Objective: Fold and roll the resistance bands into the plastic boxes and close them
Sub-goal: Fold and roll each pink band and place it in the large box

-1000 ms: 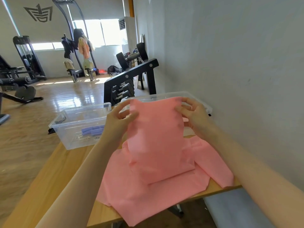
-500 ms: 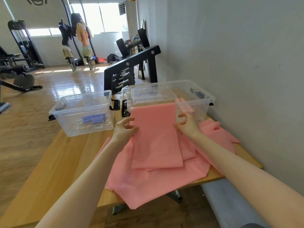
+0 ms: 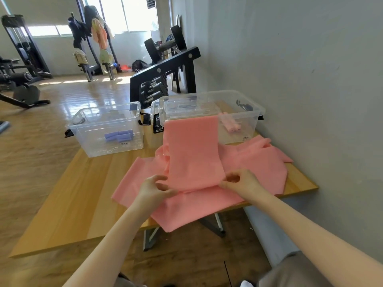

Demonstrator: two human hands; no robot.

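A wide pink resistance band lies folded in a long strip on the wooden table, on top of its own loose layers. Its far end rests against the right clear plastic box. My left hand pinches the strip's near left corner. My right hand pinches its near right corner. The right box holds rolled pink bands. The left clear box holds rolled purple bands. Both boxes stand without lids on.
A grey wall runs along the table's right side. A black dumbbell rack stands behind the boxes. Gym machines stand on the wooden floor to the left. Part of the pink band hangs over the table's near edge.
The strip, held up in front of me a second ago, now lies flat on the table. Both hands have slid from its far end back to its near corners.
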